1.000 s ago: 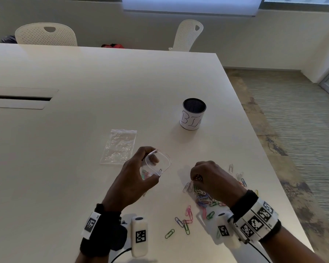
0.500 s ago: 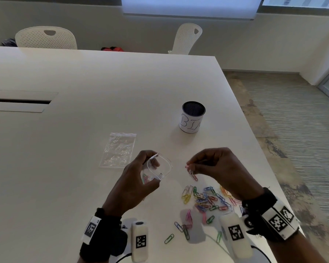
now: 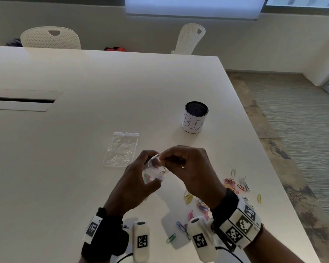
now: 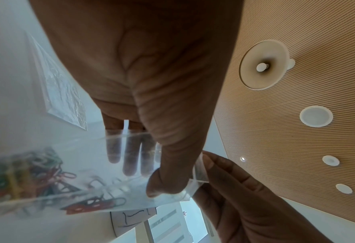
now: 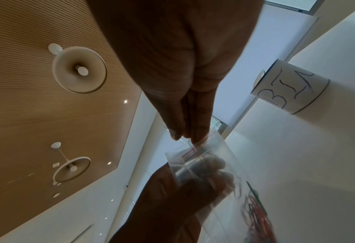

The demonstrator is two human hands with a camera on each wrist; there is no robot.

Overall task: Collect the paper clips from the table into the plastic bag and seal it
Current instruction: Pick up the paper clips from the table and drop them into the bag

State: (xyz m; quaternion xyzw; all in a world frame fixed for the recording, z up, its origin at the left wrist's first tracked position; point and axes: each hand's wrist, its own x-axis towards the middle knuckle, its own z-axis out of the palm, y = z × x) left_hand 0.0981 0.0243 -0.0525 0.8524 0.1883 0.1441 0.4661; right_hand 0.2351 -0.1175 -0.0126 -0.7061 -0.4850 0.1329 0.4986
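Two hands meet above the white tabletop point(image 3: 84, 168). Our left hand point(image 3: 133, 185) grips a small clear plastic bag point(image 3: 156, 171) already containing coloured paper clips point(image 4: 26, 174); our right hand point(image 3: 192, 168) pinches together at its open mouth. Loose clips point(image 3: 230, 182) lie just right. A white cylindrical cup point(image 3: 195, 117) reads "BIN".

We've got a white bench point(image 3: 103, 92), a clear plastic bag point(image 3: 156, 171) showing green, red and yellow clips point(image 4: 26, 172), loose pink, blue, yellow ones point(image 3: 230, 182), and a white cup point(image 3: 195, 118), black-rimmed, black lettering.
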